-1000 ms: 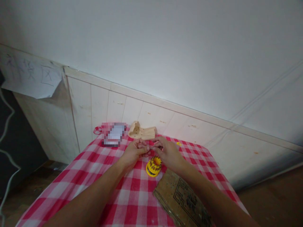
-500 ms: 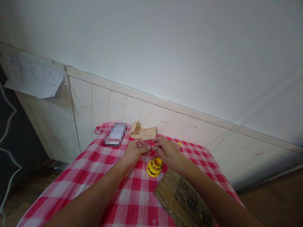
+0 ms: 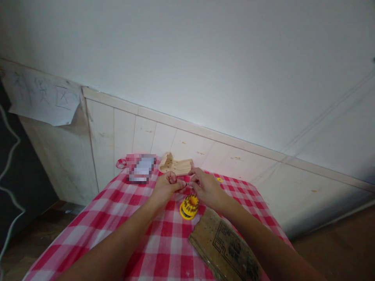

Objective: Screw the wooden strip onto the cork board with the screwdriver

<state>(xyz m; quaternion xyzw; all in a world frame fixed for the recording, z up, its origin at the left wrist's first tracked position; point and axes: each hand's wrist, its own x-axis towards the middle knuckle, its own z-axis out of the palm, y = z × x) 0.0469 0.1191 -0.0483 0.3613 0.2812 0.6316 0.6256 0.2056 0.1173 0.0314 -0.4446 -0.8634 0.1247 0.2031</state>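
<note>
My left hand [image 3: 167, 186] and my right hand [image 3: 205, 186] meet fingertip to fingertip above the table. Both are closed in a pinch around a tiny dark piece [image 3: 187, 184], too small to name for certain. Just below them stands a round yellow bit holder [image 3: 189, 207], with several small metal bits set around its ring. Behind the hands lies a pale wooden piece [image 3: 175, 167] with a curved left end and small holes, partly hidden by my right fingers.
A red-and-white checked cloth [image 3: 158, 249] covers the table. A brown printed cardboard piece [image 3: 225, 246] lies under my right forearm. A blurred-out phone-like object [image 3: 143, 168] is at back left, and a small yellow ring [image 3: 219, 180] at back right. A panelled wall [image 3: 164, 136] stands behind.
The view has shifted slightly. Both hands stay pinched together at nearly the same place, with only small finger movement.
</note>
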